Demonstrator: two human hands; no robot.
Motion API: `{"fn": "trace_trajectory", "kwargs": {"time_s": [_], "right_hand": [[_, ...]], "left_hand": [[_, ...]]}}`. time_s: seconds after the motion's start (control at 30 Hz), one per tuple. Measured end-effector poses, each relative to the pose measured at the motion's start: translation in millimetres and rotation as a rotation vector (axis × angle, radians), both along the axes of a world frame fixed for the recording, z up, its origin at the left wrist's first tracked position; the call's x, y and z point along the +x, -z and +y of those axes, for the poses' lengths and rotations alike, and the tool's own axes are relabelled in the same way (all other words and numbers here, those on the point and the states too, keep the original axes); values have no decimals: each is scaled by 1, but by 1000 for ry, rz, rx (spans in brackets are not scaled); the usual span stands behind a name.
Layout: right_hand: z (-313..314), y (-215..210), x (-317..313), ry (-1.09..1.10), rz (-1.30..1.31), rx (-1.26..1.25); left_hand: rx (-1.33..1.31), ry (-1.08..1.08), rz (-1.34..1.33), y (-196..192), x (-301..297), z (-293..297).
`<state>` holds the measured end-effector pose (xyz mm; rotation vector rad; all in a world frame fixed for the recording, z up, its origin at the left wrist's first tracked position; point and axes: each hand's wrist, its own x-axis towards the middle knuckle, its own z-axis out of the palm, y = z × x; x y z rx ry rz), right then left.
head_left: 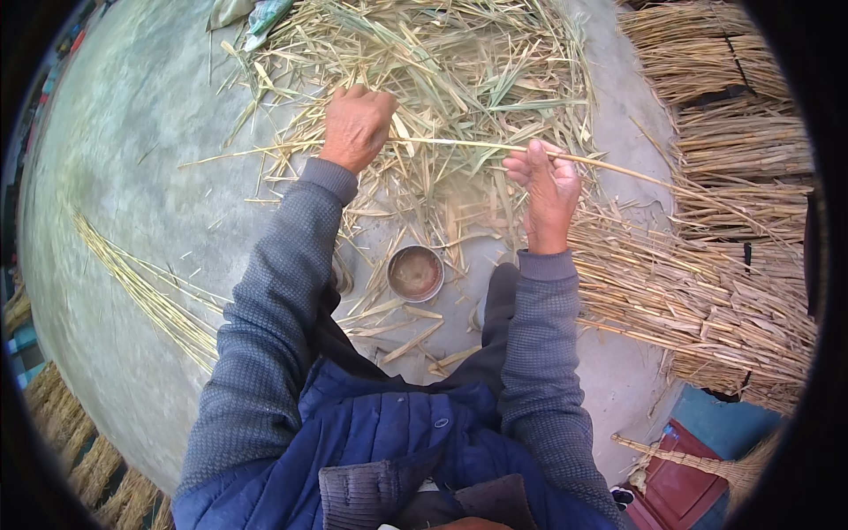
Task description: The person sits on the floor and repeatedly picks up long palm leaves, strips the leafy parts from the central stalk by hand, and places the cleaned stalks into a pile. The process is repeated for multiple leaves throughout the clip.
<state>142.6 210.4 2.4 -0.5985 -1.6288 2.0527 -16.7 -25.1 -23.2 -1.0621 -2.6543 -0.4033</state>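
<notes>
A long, thin reed stalk [618, 168] is stretched crosswise in front of me, over a heap of stripped leaves. My left hand [360, 128] is closed on it, knuckles up, and the stalk's thin end sticks out past it to the left. My right hand [546, 187], palm partly turned up, pinches the stalk between thumb and fingers. Its other end runs on to the right toward the bundled stalks. Whether the left fist also holds a small tool is hidden.
Dry leaves and husks [442, 62] cover the concrete floor ahead. Between my feet stands a small round bowl [415, 274]. Bound reed bundles [698, 300] lie along the right side. Several slim peeled stalks [159, 305] lie at left. A straw broom [680, 458] rests on a red object [685, 486] at lower right.
</notes>
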Motion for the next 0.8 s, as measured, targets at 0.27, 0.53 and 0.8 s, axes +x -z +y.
{"fn": "trace_trajectory", "kwargs": {"time_s": [0.27, 0.53, 0.8], "right_hand": [[-31, 14, -17, -113, -25, -69], [27, -10, 6, 30, -34, -110], [-14, -6, -1, -124, -44, -157]], "left_hand": [[375, 345, -162, -13, 39, 46], [66, 82, -510, -31, -6, -26], [421, 337, -418, -12, 40, 41]]}}
